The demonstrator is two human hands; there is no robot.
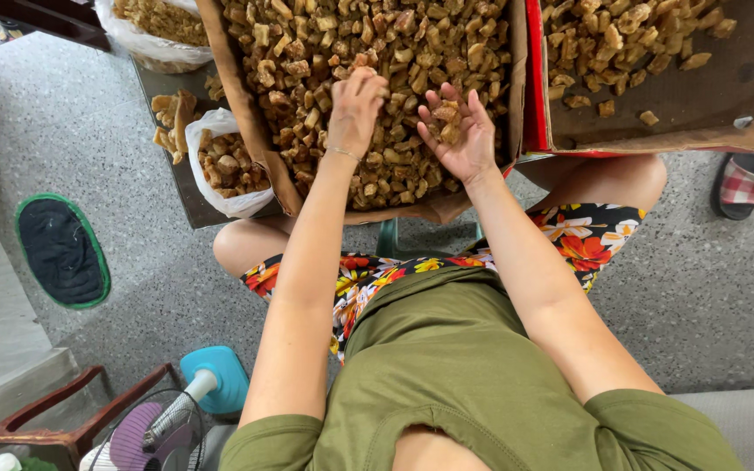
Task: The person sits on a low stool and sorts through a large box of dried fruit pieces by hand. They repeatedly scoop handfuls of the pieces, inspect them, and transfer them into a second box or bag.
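A big cardboard tray [246, 122] heaped with brown dried chunks [412, 52] rests across my knees. My left hand [356, 106] hangs palm down over the heap, fingers bunched, touching the pieces; whether it holds any is hidden. My right hand [457, 131] is turned palm up just beside it, fingers spread, cupping a few brown chunks [445, 113]. I wear a thin bracelet on the left wrist, an olive shirt and flowered shorts.
A second cardboard tray [709, 105] with fewer chunks lies at the right. A white bag of chunks [224, 170] stands on a metal tray [187, 196] at the left, another bag [154, 35] behind it. A dark mat [61, 251], a fan [176, 419], a slipper [746, 183] lie on the speckled floor.
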